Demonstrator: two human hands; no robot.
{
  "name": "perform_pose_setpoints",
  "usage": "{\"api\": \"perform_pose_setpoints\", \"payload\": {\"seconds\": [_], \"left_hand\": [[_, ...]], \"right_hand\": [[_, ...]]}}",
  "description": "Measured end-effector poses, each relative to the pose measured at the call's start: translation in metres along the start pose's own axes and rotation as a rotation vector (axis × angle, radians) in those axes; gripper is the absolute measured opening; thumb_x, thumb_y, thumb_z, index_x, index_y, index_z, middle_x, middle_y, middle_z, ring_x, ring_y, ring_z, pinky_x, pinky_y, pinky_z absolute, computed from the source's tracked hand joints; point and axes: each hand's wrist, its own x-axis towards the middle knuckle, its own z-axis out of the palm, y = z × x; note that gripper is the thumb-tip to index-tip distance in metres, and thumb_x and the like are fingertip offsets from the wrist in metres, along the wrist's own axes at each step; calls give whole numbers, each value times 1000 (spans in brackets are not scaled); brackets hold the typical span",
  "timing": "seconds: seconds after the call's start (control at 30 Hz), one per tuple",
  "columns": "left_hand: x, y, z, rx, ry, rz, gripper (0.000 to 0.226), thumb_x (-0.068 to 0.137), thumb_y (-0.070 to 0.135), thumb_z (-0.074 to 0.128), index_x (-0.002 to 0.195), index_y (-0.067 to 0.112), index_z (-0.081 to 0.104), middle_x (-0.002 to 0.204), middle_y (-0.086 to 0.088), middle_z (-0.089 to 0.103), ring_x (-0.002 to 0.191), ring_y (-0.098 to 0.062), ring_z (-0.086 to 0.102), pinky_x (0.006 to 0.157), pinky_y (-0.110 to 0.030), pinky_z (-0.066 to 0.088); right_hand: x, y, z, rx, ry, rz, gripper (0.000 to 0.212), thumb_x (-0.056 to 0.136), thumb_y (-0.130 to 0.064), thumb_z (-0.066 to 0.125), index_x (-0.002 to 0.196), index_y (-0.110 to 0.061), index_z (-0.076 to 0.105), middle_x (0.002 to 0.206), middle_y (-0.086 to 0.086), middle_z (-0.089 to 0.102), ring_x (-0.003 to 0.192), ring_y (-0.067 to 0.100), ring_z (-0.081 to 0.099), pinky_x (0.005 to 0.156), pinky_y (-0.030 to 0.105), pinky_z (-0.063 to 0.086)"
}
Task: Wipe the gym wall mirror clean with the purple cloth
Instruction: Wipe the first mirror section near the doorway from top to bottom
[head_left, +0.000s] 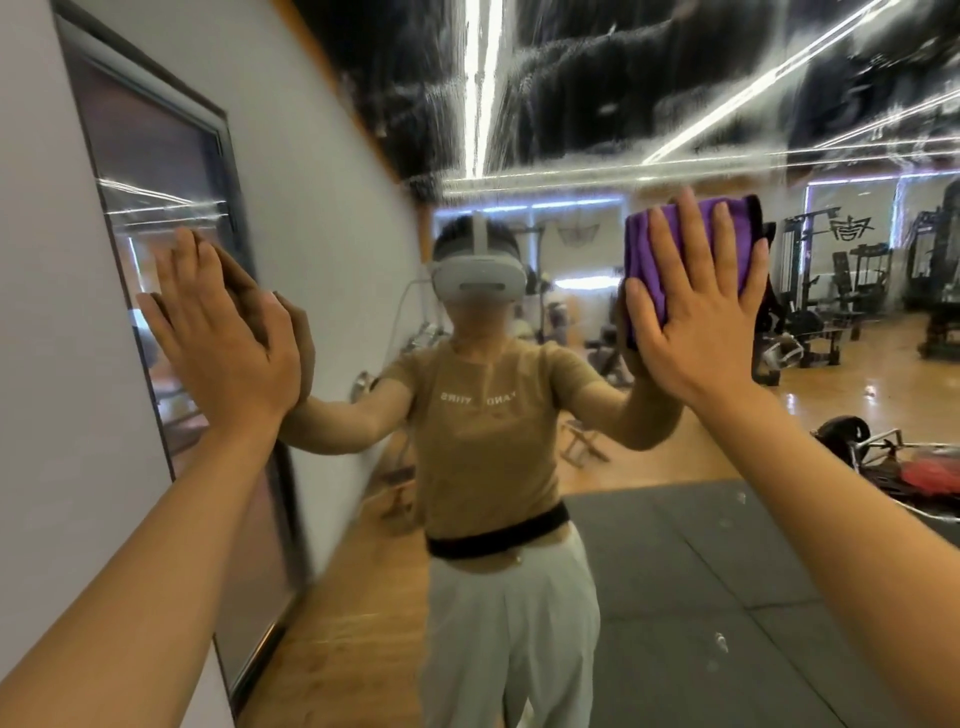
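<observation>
The wall mirror (649, 545) fills most of the view and reflects a person and the gym. My right hand (701, 306) presses the folded purple cloth (644, 254) flat against the glass at upper right, fingers straight and spread. My left hand (228, 332) lies flat on the mirror near its left edge, fingers straight, holding nothing. Smeary wet streaks cover the glass above the cloth.
The mirror's dark metal frame (171, 291) runs down the left side against a white wall (47, 364). Reflected in the glass are weight machines, benches, a wooden floor and dark floor mats.
</observation>
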Motion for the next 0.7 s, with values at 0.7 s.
{"api": "perform_pose_setpoints", "payload": {"seconds": [0.7], "left_hand": [[1, -4, 2, -24, -23, -8, 60, 103, 32, 36, 156, 4, 29, 166, -10, 25, 154, -27, 18, 126, -47, 6]], "right_hand": [[-8, 27, -5, -26, -47, -34, 66, 103, -56, 19, 162, -26, 15, 170, 0, 9, 157, 22, 3, 123, 52, -4]]}}
